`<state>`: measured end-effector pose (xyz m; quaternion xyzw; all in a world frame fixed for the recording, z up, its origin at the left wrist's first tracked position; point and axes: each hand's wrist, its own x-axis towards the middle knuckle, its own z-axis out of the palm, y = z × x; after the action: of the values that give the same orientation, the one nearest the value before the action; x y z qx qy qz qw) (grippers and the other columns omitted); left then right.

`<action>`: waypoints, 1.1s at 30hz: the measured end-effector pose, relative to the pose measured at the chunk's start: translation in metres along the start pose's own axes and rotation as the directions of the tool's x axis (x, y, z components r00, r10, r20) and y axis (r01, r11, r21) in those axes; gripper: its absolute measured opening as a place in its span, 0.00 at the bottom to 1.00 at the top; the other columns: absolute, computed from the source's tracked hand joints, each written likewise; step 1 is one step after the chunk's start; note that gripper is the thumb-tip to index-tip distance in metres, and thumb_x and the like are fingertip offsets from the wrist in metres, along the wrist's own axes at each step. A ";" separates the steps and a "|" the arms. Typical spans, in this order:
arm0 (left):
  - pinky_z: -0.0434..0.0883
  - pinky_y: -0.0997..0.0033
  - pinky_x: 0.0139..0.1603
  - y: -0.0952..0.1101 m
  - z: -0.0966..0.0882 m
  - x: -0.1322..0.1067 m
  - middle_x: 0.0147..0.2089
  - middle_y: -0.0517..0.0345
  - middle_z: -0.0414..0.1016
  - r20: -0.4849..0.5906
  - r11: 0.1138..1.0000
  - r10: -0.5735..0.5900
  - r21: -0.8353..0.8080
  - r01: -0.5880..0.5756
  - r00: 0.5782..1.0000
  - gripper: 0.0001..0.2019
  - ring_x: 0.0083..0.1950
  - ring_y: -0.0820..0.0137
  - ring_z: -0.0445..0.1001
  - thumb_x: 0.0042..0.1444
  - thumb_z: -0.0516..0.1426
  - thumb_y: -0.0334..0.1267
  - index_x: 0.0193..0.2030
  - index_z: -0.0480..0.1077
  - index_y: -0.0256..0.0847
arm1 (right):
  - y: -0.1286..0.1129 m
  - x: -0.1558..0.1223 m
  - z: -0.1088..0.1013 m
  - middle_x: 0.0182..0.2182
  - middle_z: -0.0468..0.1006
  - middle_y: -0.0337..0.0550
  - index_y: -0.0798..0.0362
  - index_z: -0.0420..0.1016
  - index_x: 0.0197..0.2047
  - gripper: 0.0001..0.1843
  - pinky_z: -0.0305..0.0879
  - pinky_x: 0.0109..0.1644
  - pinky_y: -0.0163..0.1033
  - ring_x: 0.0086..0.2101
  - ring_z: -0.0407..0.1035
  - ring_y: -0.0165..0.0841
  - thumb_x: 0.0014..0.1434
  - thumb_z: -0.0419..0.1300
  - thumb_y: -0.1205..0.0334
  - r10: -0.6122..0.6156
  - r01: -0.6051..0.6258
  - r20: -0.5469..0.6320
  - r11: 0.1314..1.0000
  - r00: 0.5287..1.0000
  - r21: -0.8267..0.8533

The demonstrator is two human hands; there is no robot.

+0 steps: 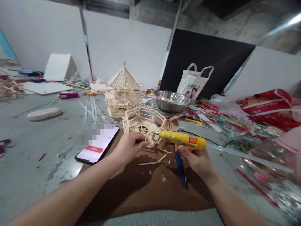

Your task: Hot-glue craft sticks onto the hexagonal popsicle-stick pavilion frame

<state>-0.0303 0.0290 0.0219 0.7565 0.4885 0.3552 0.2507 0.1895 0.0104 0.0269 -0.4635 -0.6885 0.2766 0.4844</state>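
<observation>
In my right hand (196,161) is a yellow hot glue gun (182,139), its metal nozzle pointing left. The nozzle tip is close to a short wooden stick (148,135) pinched between the thumb and fingers of my left hand (131,146). Both hands are at the near side of an open, railed wooden-stick model (142,121), which stands on a brown board (131,194). Blue-handled pliers or cutters (180,169) lie below the glue gun. Loose stick pieces (152,163) and small scraps are scattered on the board.
A pavilion-shaped stick model (124,91) stands behind. A phone (98,146) lies at left, near clear glue sticks (91,110). Behind to the right are a steel bowl (174,102) and a white bag (194,81). Tangled plastic and coloured strips (235,125) cover the right side.
</observation>
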 end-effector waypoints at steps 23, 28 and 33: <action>0.59 0.78 0.27 0.002 0.000 0.001 0.21 0.62 0.68 -0.018 0.998 -0.062 0.015 0.062 0.998 0.09 0.25 0.77 0.63 0.46 0.54 0.40 0.22 0.68 0.36 | 0.005 -0.001 0.000 0.21 0.72 0.40 0.52 0.73 0.30 0.11 0.65 0.22 0.35 0.25 0.68 0.32 0.46 0.58 0.53 0.008 -0.008 -0.008 1.000 1.000 -0.024; 0.60 0.78 0.27 0.002 0.000 0.001 0.21 0.62 0.68 -0.016 0.999 -0.048 0.019 0.049 0.999 0.09 0.24 0.77 0.63 0.46 0.54 0.40 0.23 0.69 0.37 | 0.004 -0.001 0.000 0.22 0.73 0.40 0.51 0.73 0.32 0.12 0.66 0.24 0.37 0.27 0.69 0.35 0.47 0.57 0.53 -0.014 0.015 0.021 1.000 1.000 -0.027; 0.59 0.79 0.26 0.002 0.000 0.001 0.20 0.62 0.66 0.014 1.000 -0.024 0.020 0.024 1.000 0.10 0.23 0.78 0.62 0.48 0.52 0.40 0.23 0.69 0.37 | 0.006 -0.001 -0.001 0.22 0.73 0.40 0.50 0.73 0.32 0.11 0.66 0.24 0.37 0.27 0.68 0.34 0.47 0.58 0.54 -0.029 0.029 0.002 0.999 1.000 -0.035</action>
<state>-0.0287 0.0287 0.0234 0.7554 0.4994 0.3420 0.2509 0.1927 0.0117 0.0217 -0.4618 -0.7003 0.2579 0.4795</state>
